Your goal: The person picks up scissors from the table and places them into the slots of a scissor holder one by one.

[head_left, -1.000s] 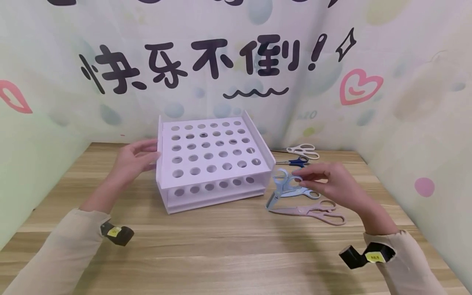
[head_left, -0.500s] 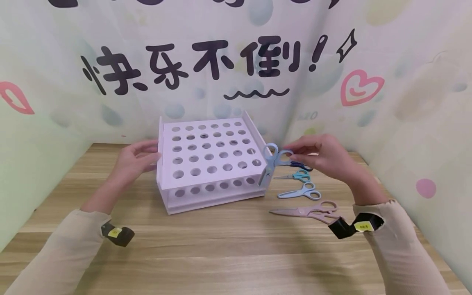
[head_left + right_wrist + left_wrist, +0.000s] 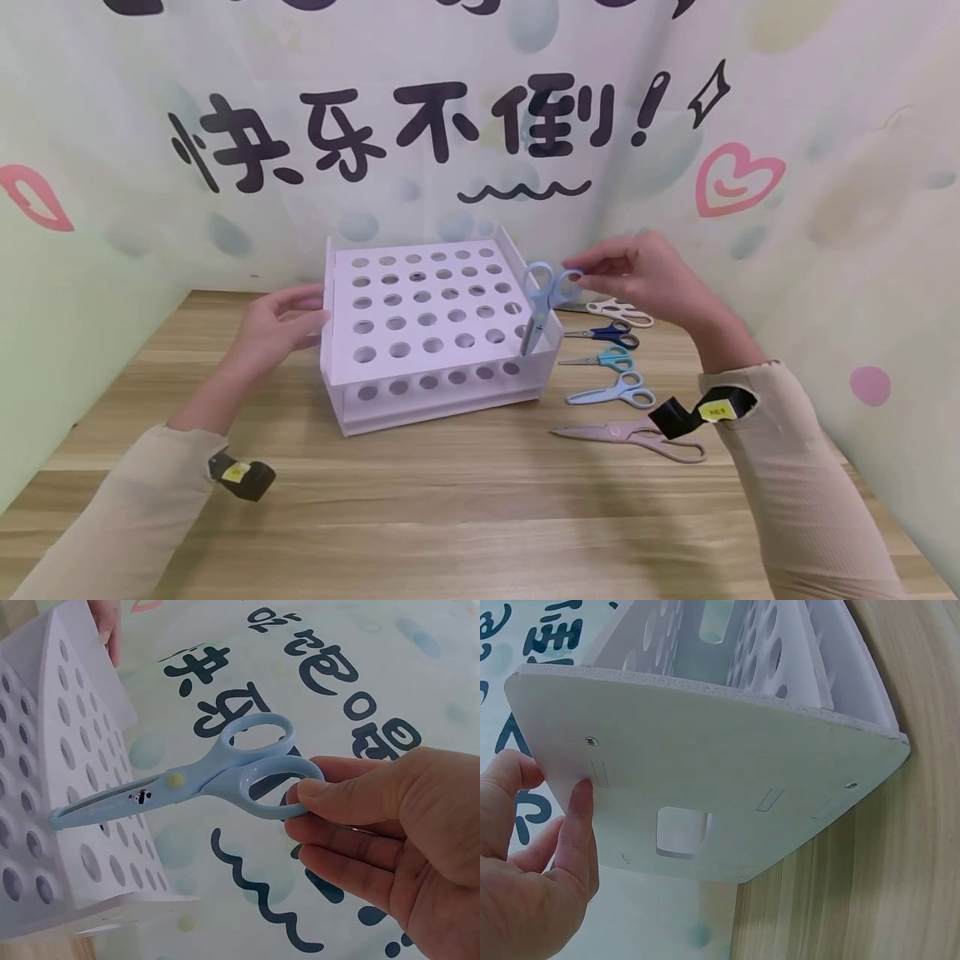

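My right hand (image 3: 637, 271) pinches one handle loop of light-blue scissors (image 3: 538, 307) between thumb and fingers. The blades point down, over the right front part of a white rack (image 3: 446, 331) with rows of round holes. In the right wrist view, the blade tip of the scissors (image 3: 176, 784) appears close to the perforated top; whether it touches cannot be told. At the rack's left side, my left hand (image 3: 273, 329) rests its fingertips against the panel. In the left wrist view, the fingers (image 3: 576, 832) lie loosely on that side panel (image 3: 705, 765).
Right of the rack, several scissors lie in a column on the wooden table (image 3: 450, 517): white (image 3: 600, 308), dark blue (image 3: 609, 333), teal (image 3: 613, 358), light blue (image 3: 609, 393) and pink (image 3: 622, 431). A printed curtain (image 3: 405, 200) hangs behind.
My right hand has lifted the light-blue scissors from just above the other scissors, up and leftward over the rack's right front part. The left hand has stayed at the rack's side.
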The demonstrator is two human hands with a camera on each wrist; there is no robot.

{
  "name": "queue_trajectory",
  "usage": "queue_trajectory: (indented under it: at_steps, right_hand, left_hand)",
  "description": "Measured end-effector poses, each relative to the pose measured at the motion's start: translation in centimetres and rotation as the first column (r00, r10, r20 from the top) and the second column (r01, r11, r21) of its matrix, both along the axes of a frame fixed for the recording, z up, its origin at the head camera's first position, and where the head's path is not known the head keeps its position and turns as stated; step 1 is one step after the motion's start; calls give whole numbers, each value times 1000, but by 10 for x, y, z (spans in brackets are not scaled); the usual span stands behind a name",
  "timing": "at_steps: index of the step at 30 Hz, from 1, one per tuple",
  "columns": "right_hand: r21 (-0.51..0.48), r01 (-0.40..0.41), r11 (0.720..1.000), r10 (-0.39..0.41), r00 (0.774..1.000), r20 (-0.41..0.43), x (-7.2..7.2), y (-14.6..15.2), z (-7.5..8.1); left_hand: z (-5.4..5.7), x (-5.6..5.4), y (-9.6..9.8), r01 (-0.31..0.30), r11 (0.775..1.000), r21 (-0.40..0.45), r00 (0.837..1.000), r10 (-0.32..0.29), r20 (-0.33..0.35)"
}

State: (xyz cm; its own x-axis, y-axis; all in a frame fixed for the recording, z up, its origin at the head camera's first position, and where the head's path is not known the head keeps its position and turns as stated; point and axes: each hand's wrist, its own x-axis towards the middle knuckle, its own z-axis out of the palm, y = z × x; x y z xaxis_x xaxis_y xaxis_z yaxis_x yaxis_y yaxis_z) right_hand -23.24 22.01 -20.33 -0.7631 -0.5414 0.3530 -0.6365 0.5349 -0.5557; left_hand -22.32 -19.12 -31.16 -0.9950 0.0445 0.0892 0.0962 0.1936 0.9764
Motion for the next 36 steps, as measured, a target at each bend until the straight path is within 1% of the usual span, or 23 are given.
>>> queue_trajectory:
  at_steps: [4,13,17,21,24,28,31,36]
  right_hand:
    - [-1,32,999,-32,999,10,-7,-3,6]
    - [-2,53,999,-53,999,9,-28,-8,13]
    - [-20,64,998,-64,998,7,-33,-13,16]
    - [-32,73,997,-74,997,-20,-37,-17,18]
    - [-20,86,996,-86,995,-41,-42,-21,16]
    - [1,99,995,-99,994,-44,-52,-28,12]
    - [17,105,994,-104,994,-32,-59,-32,9]
    - [79,129,989,-129,992,3,-71,-34,1]
  left_hand:
    - [-1,-2,-1,1,1000,-4,1000,-1,6]
    - [-2,-1,-2,-4,1000,-24,1000,4,8]
    - [-2,-2,-2,-9,1000,-21,1000,9,13]
    - [-2,-2,-2,-17,1000,-18,1000,17,15]
    - [-2,-2,-2,-21,1000,-21,1000,21,11]
    - [-1,-1,-2,-23,999,-22,1000,23,10]
    - [0,0,-1,-23,1000,-18,1000,23,13]
    - [1,-1,0,-28,999,-22,999,29,24]
